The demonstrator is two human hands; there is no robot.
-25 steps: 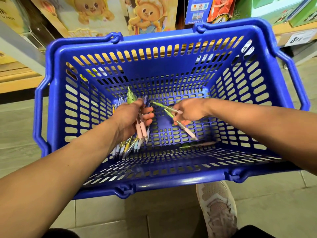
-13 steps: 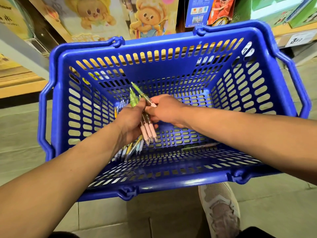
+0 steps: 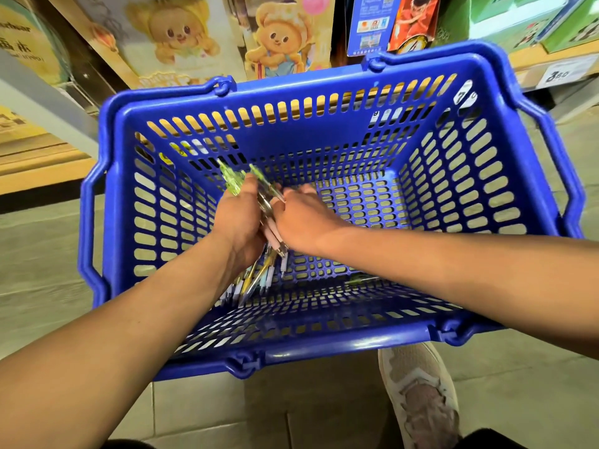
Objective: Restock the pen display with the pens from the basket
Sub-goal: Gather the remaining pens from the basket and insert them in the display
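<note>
Blue slotted plastic basket (image 3: 324, 346): inside, your left hand (image 3: 238, 218) grips a bundle of pastel pens (image 3: 259, 277); your right hand (image 3: 301, 222) pinches it too. One green pen (image 3: 363, 280) lies loose; restocking seemingly not begun.

Basket (image 3: 324, 346): moulded blue plastic, smooth and glossy, with highlights along the rim and the slotted walls. Pens (image 3: 257, 280): plastic. The upper barrels are translucent green and shiny, the lower sleeves pastel and matt-looking. Floor (image 3: 39, 254): grey tile, matt and faintly mottled. Shoe (image 3: 418, 393): pale knitted cloth, rough-textured. Boxes (image 3: 175, 37): printed card with a slight sheen. Shelf (image 3: 42, 176): the edge looks like light wood. Price label (image 3: 557, 74): white paper.
</note>
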